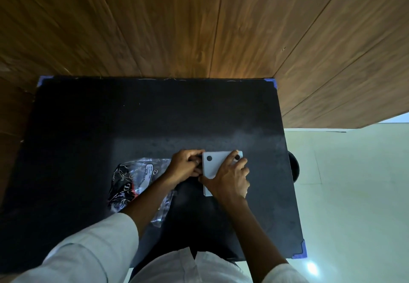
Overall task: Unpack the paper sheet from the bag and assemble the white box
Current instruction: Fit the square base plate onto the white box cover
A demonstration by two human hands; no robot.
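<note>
Item: white box [213, 165], part-formed from a flat sheet. Location: on the black table [155, 116], right of centre and toward the near edge, under both hands. The top face is flat, pale and smooth, with two dark round spots near its far corners; the near end runs out from beneath the right hand.

Handling, as judged: thin card, light, stiff across its panels but yielding at the creases. The surface looks smooth, so it may slide on the table unless pinned. Liable to dent or crease wrongly if squeezed mid-panel. Best held along edges and fold lines, one hand flat on top to anchor it.

Left hand [184, 165]: at the box's left edge, fingers [197, 161] curled together and pinched on that edge or a side flap; which one cannot be told.

Right hand [230, 177]: spread palm-down over the right half of the box, fingers apart, pressing rather than gripping, thumb toward the left side.

Accessory: clear plastic bag [139, 180] with dark printing and a white label, crumpled on the table just left of the hands, partly under the left forearm. Whether anything is left inside cannot be told.
</note>
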